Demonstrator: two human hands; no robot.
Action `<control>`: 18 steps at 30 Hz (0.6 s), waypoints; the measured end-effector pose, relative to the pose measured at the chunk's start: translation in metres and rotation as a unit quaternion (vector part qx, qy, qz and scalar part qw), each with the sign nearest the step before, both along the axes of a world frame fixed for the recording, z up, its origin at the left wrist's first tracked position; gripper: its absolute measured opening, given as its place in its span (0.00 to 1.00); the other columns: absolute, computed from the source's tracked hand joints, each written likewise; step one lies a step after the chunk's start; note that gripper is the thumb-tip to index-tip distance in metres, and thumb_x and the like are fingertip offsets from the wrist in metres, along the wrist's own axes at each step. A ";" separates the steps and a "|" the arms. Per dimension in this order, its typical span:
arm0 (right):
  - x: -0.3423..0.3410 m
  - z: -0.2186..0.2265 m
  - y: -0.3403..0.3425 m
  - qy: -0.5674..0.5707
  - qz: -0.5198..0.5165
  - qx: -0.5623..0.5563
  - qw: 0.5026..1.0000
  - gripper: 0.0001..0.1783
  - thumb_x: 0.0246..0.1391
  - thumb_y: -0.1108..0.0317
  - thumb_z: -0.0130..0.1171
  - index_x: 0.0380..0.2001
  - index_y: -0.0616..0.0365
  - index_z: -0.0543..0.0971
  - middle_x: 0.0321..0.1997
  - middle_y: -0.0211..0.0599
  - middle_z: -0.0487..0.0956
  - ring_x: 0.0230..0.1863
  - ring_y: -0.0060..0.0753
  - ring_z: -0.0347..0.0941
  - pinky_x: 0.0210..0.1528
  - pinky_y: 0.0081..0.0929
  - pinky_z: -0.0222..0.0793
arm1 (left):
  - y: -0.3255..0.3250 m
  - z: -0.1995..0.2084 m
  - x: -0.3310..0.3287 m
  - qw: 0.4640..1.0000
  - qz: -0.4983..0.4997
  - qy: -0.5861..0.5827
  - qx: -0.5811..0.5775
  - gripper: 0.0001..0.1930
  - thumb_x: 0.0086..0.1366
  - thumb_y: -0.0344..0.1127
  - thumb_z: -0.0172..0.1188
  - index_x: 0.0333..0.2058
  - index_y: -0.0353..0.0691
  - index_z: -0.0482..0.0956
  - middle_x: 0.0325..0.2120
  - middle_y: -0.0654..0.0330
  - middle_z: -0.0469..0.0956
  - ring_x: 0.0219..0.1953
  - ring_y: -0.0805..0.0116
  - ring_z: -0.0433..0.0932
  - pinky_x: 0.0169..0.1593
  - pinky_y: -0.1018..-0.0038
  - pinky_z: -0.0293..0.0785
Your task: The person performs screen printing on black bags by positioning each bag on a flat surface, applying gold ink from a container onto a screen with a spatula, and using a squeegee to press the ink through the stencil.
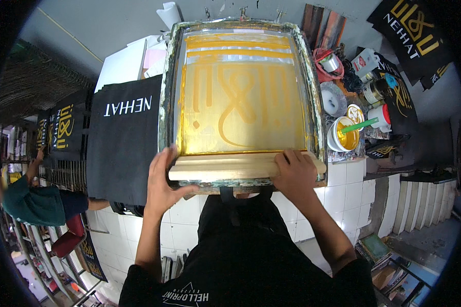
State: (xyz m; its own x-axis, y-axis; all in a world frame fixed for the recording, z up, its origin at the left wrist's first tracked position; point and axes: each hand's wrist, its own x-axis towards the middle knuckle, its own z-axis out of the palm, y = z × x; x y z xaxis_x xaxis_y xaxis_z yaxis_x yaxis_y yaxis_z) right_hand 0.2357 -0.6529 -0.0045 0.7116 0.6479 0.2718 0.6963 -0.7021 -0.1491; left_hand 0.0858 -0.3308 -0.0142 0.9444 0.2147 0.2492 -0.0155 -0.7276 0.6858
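A screen printing frame (166, 102) lies before me, its worn wooden rim spattered with paint. Gold ink coats the mesh (271, 135), where curved lettering shows through. Along the near side of the frame rests a long pale squeegee (225, 166), with a line of wet gold ink at its far edge. My left hand (161, 181) is closed around the frame's near left corner, beside the squeegee's left end, thumb along the front rim. Curled over the squeegee's right part is my right hand (296, 171); its thumb is hidden.
Black printed fabric (123, 143) is stacked at left. To the right stand a white ink tub (335, 140) with a green-handled tool (361, 125), a tape roll (333, 100) and several containers. A co-worker (33, 199) is at far left by racks. Steps (425, 204) are at right.
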 end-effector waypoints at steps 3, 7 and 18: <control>-0.003 0.003 -0.002 -0.008 0.014 0.050 0.999 0.18 0.30 0.64 0.70 0.30 0.52 0.79 0.34 0.32 0.76 0.38 0.39 0.78 0.37 0.39 0.73 | 0.009 -0.020 -0.010 0.983 0.014 0.012 0.182 0.71 0.38 0.61 0.82 0.73 0.32 0.49 0.74 0.42 0.53 0.76 0.47 0.53 0.77 0.43 0.39; -0.001 0.046 -0.006 -0.057 0.010 0.090 0.994 0.17 0.28 0.67 0.68 0.29 0.50 0.80 0.35 0.31 0.79 0.38 0.38 0.79 0.37 0.37 0.73 | 0.020 -0.001 -0.015 0.974 0.045 -0.126 0.184 0.75 0.40 0.66 0.81 0.76 0.41 0.40 0.74 0.38 0.51 0.76 0.42 0.51 0.75 0.36 0.38; 0.104 0.268 0.041 -0.329 -0.084 0.132 0.931 0.20 0.44 0.50 0.77 0.31 0.55 0.86 0.28 0.38 0.81 0.30 0.46 0.80 0.33 0.37 0.73 | 0.048 -0.007 0.105 0.975 0.205 -0.066 -0.045 0.29 0.69 0.47 0.65 0.57 0.26 0.73 0.52 0.38 0.76 0.55 0.60 0.74 0.59 0.67 0.69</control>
